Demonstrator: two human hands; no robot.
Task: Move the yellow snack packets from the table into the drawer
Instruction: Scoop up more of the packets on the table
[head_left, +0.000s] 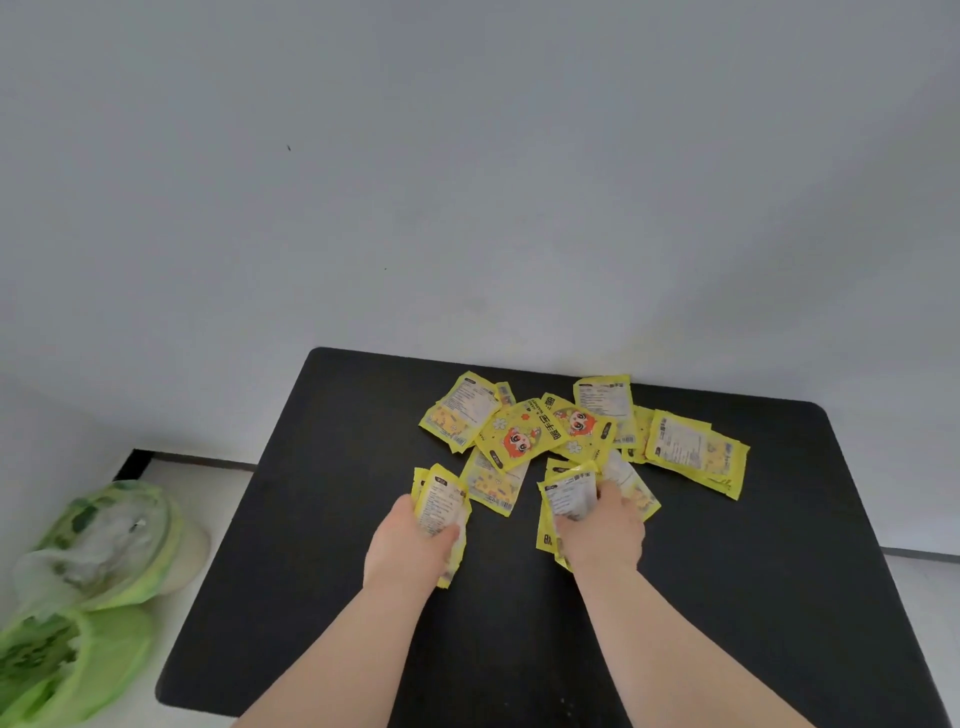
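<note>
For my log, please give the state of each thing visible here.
Left hand: grips a bunch of yellow packets.
Right hand: grips a second bunch.
Loose packets: scattered, overlapping, on the black table.
Green bags: resting on the floor, left of the table.
Drawer: not in view.

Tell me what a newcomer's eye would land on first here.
The bright yellow snack packets scattered across the far half of the black table stand out first. The left hand and right hand each grip a bunch of packets beside the pile. Green bags lie on the floor, far left.
</note>
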